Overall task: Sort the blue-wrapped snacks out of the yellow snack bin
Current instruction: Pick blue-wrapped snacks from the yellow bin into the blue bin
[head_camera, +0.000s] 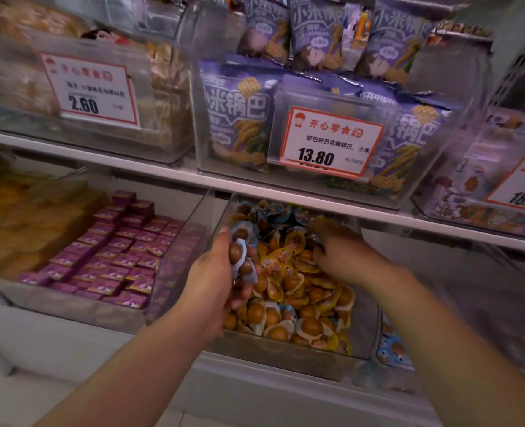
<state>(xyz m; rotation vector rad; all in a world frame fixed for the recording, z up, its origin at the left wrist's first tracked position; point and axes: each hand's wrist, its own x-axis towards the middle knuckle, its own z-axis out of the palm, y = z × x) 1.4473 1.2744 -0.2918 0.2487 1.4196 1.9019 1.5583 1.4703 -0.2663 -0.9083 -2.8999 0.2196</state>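
A clear bin [285, 346] on the lower shelf holds several yellow-wrapped snacks [289, 260], each a brown ball in a small packet. Blue-wrapped snacks [270, 211] lie at the back of the bin. My left hand [211, 282] is at the bin's left side and grips a bunch of blue-wrapped snacks [241, 257]. Deeper in on the right, my right hand [344, 254] reaches into the pile with curled fingers; what its fingertips hold is blurred.
Next to it on the left is a bin of purple packets [116, 251]. On the right is a bin of blue-wrapped snacks [392, 349]. The shelf board [285, 192] above carries bins of purple crisp bags [239, 118] and price tags [329, 143].
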